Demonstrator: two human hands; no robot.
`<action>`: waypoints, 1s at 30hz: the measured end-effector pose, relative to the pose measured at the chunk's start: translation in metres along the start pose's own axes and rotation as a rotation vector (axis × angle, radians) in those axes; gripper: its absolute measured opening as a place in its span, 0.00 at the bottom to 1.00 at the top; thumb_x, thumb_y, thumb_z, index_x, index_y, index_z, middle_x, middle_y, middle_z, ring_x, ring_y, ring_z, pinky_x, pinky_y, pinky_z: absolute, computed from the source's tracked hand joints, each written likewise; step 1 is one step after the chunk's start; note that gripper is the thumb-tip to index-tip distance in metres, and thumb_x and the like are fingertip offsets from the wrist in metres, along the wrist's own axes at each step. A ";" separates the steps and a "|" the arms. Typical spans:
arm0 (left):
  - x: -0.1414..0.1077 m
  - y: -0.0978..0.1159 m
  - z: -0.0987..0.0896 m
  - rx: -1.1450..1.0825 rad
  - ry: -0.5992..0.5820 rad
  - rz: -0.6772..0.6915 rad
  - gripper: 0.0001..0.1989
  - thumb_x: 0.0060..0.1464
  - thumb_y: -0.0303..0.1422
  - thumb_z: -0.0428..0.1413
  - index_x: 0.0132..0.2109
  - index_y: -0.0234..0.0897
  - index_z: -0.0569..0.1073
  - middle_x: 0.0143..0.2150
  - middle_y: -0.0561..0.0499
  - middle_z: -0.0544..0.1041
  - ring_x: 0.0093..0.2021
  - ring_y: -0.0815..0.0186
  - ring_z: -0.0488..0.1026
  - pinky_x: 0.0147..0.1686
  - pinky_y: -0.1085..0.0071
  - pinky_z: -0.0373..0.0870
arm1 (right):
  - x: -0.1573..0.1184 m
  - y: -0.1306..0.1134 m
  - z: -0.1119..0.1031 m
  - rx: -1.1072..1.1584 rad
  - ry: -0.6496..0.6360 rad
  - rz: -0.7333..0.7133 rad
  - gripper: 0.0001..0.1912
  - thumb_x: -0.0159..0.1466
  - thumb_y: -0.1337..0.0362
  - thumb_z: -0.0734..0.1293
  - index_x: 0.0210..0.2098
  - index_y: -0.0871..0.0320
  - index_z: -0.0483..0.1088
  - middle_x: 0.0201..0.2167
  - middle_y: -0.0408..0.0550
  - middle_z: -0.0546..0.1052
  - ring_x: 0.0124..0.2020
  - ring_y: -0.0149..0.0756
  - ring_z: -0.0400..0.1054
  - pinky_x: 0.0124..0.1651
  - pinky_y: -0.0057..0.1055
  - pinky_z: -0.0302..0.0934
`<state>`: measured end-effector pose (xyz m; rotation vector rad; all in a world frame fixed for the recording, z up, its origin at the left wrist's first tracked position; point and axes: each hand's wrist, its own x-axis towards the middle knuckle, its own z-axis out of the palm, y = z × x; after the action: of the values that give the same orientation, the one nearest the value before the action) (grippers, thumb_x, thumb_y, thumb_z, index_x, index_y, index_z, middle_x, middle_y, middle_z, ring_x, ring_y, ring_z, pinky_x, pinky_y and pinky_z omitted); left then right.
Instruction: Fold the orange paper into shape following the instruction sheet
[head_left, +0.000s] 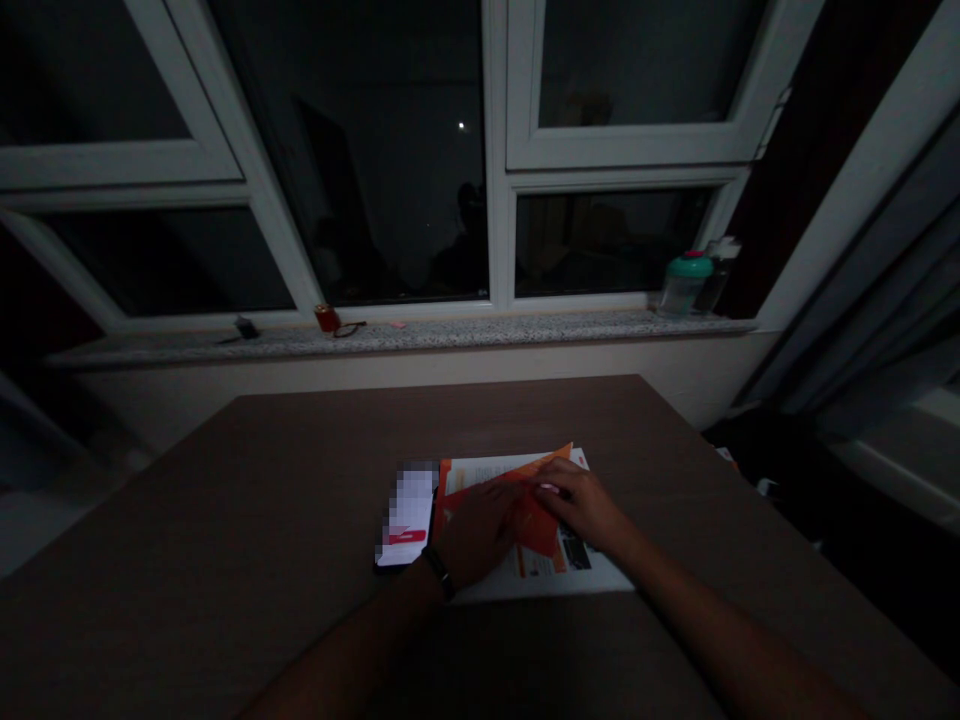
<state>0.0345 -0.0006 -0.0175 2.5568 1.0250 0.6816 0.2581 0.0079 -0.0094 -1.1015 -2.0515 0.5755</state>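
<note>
An orange-red folded paper (541,532) lies on a printed white sheet (600,577) on the table. My left hand (478,532) rests on the paper's left part, palm down, its fingertips reaching toward the middle. From the right, my right hand (576,497) pinches the paper near its upper middle, with thumb and fingers close together. The hands nearly meet over the paper. A phone with a lit screen (412,510) lies just left of the sheet, beside my left wrist, which wears a dark band.
The brown table (300,480) ends at a wall below a speckled window sill (480,332). On the sill are a teal-lidded bottle (682,285), a second bottle behind it, a small red jar (327,319) and a dark small object (245,327).
</note>
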 end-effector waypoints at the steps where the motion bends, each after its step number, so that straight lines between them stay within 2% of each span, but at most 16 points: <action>1: 0.000 -0.001 0.000 -0.001 0.000 0.010 0.22 0.62 0.31 0.52 0.62 0.41 0.62 0.62 0.47 0.68 0.62 0.58 0.63 0.63 0.55 0.58 | 0.000 -0.001 -0.001 -0.009 0.014 0.003 0.12 0.67 0.65 0.63 0.45 0.54 0.77 0.39 0.49 0.75 0.44 0.38 0.69 0.49 0.34 0.62; 5: -0.002 -0.001 0.000 0.019 -0.026 0.031 0.30 0.56 0.37 0.59 0.63 0.40 0.60 0.63 0.44 0.66 0.63 0.52 0.62 0.63 0.51 0.58 | 0.001 -0.002 -0.003 -0.013 0.035 0.060 0.12 0.68 0.62 0.63 0.45 0.54 0.77 0.41 0.50 0.78 0.45 0.40 0.70 0.51 0.36 0.62; 9: -0.002 0.000 -0.001 0.021 -0.024 0.017 0.30 0.56 0.38 0.59 0.63 0.40 0.61 0.63 0.44 0.67 0.63 0.51 0.62 0.62 0.51 0.59 | 0.000 0.002 0.000 0.028 0.000 0.127 0.13 0.67 0.63 0.63 0.49 0.54 0.75 0.46 0.49 0.79 0.46 0.39 0.73 0.52 0.35 0.63; 12: -0.001 0.001 -0.002 0.024 -0.031 0.022 0.28 0.58 0.37 0.58 0.63 0.42 0.61 0.63 0.44 0.66 0.63 0.52 0.62 0.63 0.50 0.58 | -0.001 0.003 0.001 -0.006 -0.010 0.095 0.12 0.67 0.64 0.63 0.48 0.54 0.75 0.45 0.49 0.79 0.46 0.38 0.72 0.51 0.34 0.63; 18: -0.001 -0.001 -0.001 0.030 -0.049 0.024 0.29 0.57 0.36 0.59 0.64 0.43 0.60 0.64 0.46 0.65 0.64 0.54 0.60 0.63 0.51 0.57 | -0.002 0.004 0.001 -0.112 -0.168 -0.055 0.15 0.62 0.70 0.65 0.48 0.54 0.73 0.42 0.48 0.74 0.44 0.37 0.70 0.47 0.30 0.62; 25: -0.002 -0.003 0.001 0.045 -0.067 0.006 0.30 0.58 0.38 0.58 0.64 0.42 0.59 0.65 0.44 0.63 0.65 0.51 0.59 0.64 0.49 0.56 | -0.002 0.004 0.006 -0.214 -0.189 -0.035 0.10 0.65 0.72 0.60 0.40 0.55 0.71 0.38 0.46 0.72 0.40 0.34 0.69 0.45 0.28 0.61; 30: -0.004 -0.008 0.006 0.048 -0.051 -0.008 0.28 0.58 0.38 0.58 0.63 0.40 0.61 0.64 0.43 0.65 0.64 0.49 0.60 0.63 0.48 0.57 | 0.000 0.004 0.007 -0.332 -0.153 -0.018 0.10 0.67 0.71 0.58 0.41 0.56 0.70 0.41 0.49 0.71 0.42 0.36 0.68 0.46 0.30 0.61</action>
<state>0.0311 0.0015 -0.0271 2.5953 1.0471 0.5928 0.2549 0.0094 -0.0166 -1.2572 -2.3464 0.3239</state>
